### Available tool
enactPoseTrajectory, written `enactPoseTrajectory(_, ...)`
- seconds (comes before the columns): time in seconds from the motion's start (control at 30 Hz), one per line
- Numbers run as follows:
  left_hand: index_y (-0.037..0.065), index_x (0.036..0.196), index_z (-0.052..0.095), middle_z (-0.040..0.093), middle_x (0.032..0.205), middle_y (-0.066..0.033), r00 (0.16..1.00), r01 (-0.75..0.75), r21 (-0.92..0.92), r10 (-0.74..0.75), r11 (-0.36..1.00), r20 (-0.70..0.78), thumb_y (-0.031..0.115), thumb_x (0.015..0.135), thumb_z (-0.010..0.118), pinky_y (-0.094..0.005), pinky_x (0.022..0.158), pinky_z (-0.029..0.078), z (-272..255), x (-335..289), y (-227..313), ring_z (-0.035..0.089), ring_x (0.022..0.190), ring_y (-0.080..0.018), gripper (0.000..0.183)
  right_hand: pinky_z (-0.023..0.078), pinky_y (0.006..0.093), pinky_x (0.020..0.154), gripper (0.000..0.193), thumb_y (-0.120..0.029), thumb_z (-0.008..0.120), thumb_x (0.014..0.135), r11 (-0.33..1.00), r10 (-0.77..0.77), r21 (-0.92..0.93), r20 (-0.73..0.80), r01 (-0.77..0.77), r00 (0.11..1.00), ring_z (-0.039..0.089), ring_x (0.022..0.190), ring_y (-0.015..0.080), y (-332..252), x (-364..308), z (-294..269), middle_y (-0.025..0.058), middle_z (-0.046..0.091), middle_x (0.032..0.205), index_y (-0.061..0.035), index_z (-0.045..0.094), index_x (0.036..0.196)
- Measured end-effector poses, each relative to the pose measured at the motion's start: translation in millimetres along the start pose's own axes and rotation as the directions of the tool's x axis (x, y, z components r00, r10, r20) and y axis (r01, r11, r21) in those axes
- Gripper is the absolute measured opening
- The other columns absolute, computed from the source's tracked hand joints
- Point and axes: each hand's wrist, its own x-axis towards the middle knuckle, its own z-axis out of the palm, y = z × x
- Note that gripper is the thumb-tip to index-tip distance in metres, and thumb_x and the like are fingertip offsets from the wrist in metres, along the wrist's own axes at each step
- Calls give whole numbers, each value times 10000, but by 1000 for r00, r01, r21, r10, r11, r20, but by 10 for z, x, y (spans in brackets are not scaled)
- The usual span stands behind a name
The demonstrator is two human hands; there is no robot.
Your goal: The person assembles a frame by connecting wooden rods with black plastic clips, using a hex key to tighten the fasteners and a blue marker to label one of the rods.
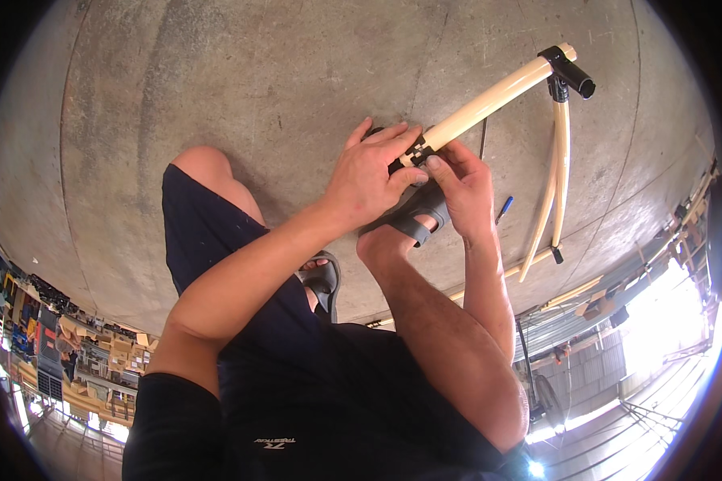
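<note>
A cream-coloured pipe (489, 98) slants away from me to the right. Around its near end sits a black pipe joint (419, 151), partly hidden by my fingers. My left hand (369, 172) is closed over this joint from the left, thumb along its near side. From the right, my right hand (467, 186) pinches at the same joint, with its thumb on the near side and its fingers behind the pipe. At the pipe's far end is another black joint (571, 74) with an open tube end, from which a second cream pipe (563, 160) runs back toward me.
A blue pen-like item (504, 207) lies on the concrete floor (281, 72) right of my right hand. Further cream pipes (541, 212) extend on the right, one ending in a black fitting (557, 255). My sandalled foot (417, 220) is just beneath my hands.
</note>
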Motion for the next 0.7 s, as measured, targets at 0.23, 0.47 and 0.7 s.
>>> enactPoseTrajectory(0.23,-4,1274,701,726,1226,-193,998,69,-96,-70,993,-8,306,919,771,-512,1193,323,49,80,-17,658,1132,-281,476,536,328,1001,395,-4,643,996,990,-85,91,-211,106,974,674,1154,174,251,-162,28,132,677,1335,48,603,1385)
enactPoseTrajectory(0.47,9,1191,746,679,907,-118,991,134,-167,-132,977,23,233,921,769,-359,988,482,14,151,-27,647,834,-219,352,547,399,839,366,-72,722,938,699,-479,-713,-404,60,779,684,920,271,409,-28,-230,137,678,1095,-8,644,1290)
enactPoseTrajectory(0.7,-25,1201,734,781,957,-106,976,213,-523,-206,825,72,178,938,759,-334,836,524,133,183,-91,671,859,-175,334,546,450,785,168,-126,748,924,400,-638,-905,-164,142,753,680,909,330,603,340,-621,126,692,936,-48,645,1032)
